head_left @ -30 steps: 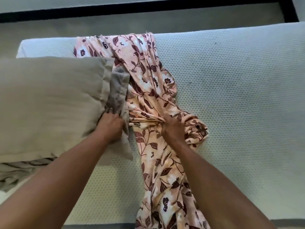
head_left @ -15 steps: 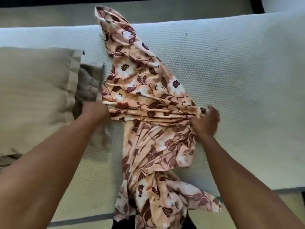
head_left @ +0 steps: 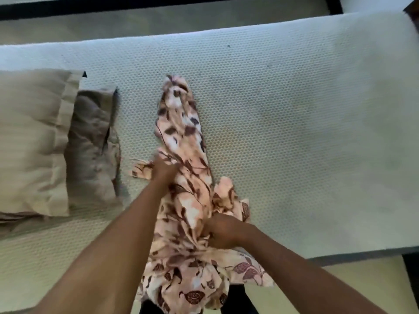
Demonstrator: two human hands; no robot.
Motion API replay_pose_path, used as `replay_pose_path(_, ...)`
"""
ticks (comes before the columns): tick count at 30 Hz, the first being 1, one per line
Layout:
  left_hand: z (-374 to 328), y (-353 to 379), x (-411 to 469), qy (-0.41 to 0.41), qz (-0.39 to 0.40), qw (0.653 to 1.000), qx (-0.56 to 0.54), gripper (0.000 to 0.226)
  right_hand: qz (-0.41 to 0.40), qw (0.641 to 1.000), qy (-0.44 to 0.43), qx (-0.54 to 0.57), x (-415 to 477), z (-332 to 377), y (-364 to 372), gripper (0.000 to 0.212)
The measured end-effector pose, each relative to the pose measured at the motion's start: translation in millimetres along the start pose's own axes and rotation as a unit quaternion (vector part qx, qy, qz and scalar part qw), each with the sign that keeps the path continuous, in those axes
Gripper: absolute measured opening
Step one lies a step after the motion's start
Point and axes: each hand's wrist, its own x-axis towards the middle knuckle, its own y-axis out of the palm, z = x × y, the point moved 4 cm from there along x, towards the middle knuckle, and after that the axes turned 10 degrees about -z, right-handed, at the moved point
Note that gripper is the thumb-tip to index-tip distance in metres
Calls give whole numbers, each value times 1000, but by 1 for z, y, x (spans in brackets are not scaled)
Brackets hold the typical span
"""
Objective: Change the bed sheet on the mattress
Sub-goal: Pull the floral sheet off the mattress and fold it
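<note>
On the mattress [head_left: 283, 132]: floral sheet [head_left: 181, 123] is lying bunched in a long strip, its near end hanging over the edge.
Left hand [head_left: 164, 169]: I am reaching into its left side; fingers blurred, I cannot tell the grip.
Right hand [head_left: 223, 232]: I am clutching a bunched fold.

Looks steeply down from head height, close over the mattress [head_left: 283, 114], facing across it from its near long edge.
</note>
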Motion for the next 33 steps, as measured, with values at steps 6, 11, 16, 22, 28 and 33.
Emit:
replay_pose_path(6,21,48,-89,202,76,937,276,32,-370,905,197,70,-72,-77,-39,37)
replay_pose_path(11,103,5,-110,-26,-9,960,279,66,-244,862,359,261,-70,-92,-6,100)
replay_pose_path(16,133,-12,-139,-103,64,988,91,94,-153,860,309,377,-60,-22,32,108)
replay_pose_path(22,114,-61,-188,-63,77,994,38,49,-109,841,310,430,-90,31,16,59)
replay_pose_path(28,96,-98,-254,-2,109,994,14,50,-171,838,303,421,-143,74,-18,25)
replay_pose_path(33,71,-154,-338,121,71,990,-28,17,-270,837,258,399,-208,149,-41,35)
